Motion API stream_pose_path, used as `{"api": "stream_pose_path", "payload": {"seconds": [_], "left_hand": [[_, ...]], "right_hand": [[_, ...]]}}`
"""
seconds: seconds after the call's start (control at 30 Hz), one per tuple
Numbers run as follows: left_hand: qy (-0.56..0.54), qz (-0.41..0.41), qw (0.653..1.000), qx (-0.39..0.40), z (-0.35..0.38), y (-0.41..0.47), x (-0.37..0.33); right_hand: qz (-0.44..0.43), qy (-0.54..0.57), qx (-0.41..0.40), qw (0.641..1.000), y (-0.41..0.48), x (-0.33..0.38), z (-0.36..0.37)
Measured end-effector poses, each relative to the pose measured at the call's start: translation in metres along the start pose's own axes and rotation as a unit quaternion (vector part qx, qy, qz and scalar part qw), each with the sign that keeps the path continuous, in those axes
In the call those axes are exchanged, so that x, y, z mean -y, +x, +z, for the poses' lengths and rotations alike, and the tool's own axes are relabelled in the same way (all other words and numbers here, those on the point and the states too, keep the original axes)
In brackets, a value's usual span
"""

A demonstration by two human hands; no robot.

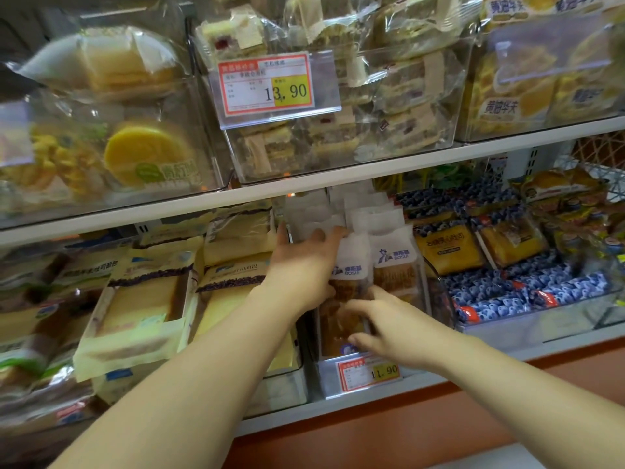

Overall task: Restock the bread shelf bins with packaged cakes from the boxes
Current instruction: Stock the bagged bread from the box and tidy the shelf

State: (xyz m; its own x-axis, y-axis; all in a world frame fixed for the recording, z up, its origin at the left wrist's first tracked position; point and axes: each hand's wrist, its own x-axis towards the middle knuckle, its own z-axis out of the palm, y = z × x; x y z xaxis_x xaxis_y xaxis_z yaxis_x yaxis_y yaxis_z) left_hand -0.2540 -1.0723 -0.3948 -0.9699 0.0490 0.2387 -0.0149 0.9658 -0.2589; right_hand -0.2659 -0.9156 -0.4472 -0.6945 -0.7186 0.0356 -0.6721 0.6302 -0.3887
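Observation:
A clear bin (324,384) on the lower shelf holds a row of white-topped packaged cakes (394,262) standing upright. My left hand (301,269) reaches into the bin with straight fingers and presses against the tops of the rear packs. My right hand (385,323) is at the front of the bin. Its fingers and thumb curl round a brown cake pack (338,328) that stands between both hands. The lower part of that pack is hidden behind the bin's front wall.
A price tag reading 11.90 (370,372) hangs on the bin's front. Yellow bread packs (142,299) fill the bin on the left, blue-printed packs (507,292) the one on the right. Above, a white shelf (338,181) carries more clear bins and a 13.90 tag (267,84).

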Motion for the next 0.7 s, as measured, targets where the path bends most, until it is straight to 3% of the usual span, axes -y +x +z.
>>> {"api": "stream_pose_path", "payload": {"seconds": [0.07, 0.23, 0.33, 0.47, 0.57, 0.7], "left_hand": [[0.019, -0.003, 1.000, -0.017, 0.000, 0.000, 0.004], [-0.006, -0.042, 0.997, 0.066, -0.007, -0.001, 0.009], [0.020, -0.050, 0.997, 0.050, -0.012, -0.010, 0.008], [0.066, -0.020, 0.997, -0.020, -0.013, -0.027, -0.006], [0.081, 0.003, 0.997, 0.003, -0.008, -0.034, -0.023], [0.091, -0.001, 0.994, 0.055, -0.006, -0.032, -0.031]], "right_hand": [[-0.004, -0.004, 0.007, 1.000, 0.003, 0.003, 0.003], [-0.028, -0.013, 0.049, 0.998, 0.003, 0.003, -0.002], [-0.045, -0.012, -0.010, 0.999, -0.007, -0.009, -0.018], [-0.076, -0.194, -0.109, 0.972, -0.020, -0.035, -0.022], [-0.090, -0.290, -0.125, 0.945, -0.014, -0.052, -0.019], [-0.067, -0.316, -0.088, 0.942, -0.001, -0.055, -0.022]]}}
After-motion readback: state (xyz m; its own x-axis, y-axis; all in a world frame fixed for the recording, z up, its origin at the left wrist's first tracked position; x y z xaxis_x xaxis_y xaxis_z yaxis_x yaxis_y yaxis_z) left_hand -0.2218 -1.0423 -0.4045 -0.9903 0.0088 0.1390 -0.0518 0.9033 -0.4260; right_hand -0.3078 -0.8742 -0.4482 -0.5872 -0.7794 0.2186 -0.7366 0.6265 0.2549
